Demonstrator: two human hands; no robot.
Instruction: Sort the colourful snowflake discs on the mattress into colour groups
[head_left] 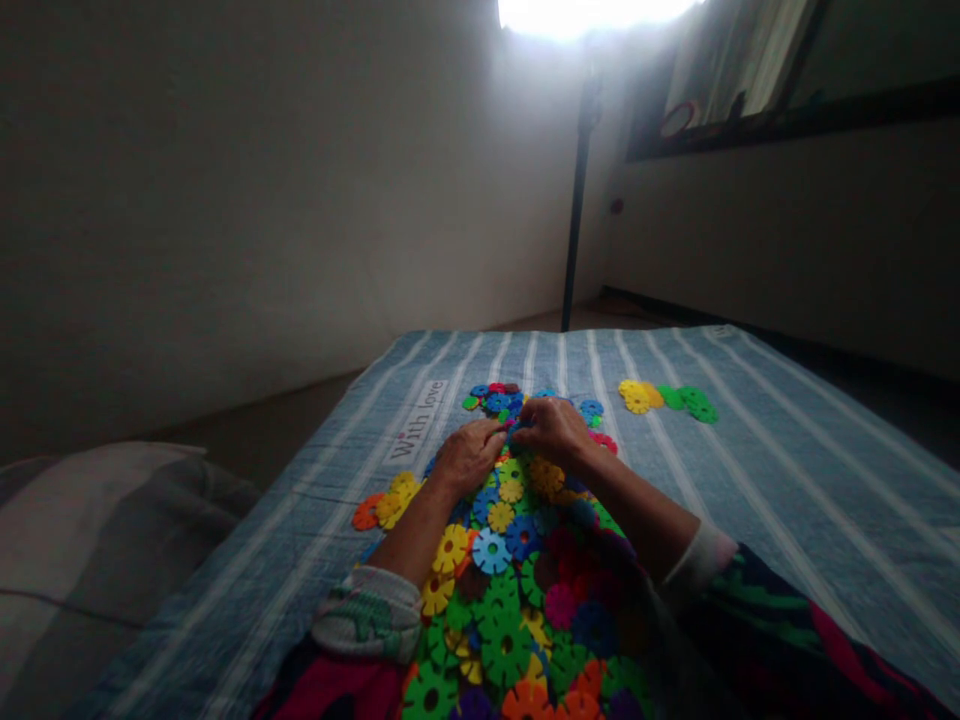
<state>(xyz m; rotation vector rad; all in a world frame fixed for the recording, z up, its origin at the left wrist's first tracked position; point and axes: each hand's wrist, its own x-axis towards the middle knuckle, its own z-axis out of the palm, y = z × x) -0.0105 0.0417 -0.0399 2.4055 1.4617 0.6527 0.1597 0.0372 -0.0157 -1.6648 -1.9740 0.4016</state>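
Note:
A long heap of colourful notched plastic discs (502, 630), flower-like with a hole in the middle, runs from just in front of me towards the far end. Over its far part my two hands meet, fingertips close together. My left hand (471, 455) is closed, its fingertips at a small purple and blue bit between the hands. Curled fingers of my right hand (553, 430) point down at the same spot, pinched at a blue disc. Both hands partly cover these pieces, so whether they are joined is hidden.
A striped blue cloth (750, 480) covers the surface. Linked yellow discs (637, 397) and green discs (688, 402) lie at the far right. Yellow discs (397, 500) and an orange one sit left of the heap. A lamp stand (577, 210) rises behind; grey bedding (112, 560) lies at left.

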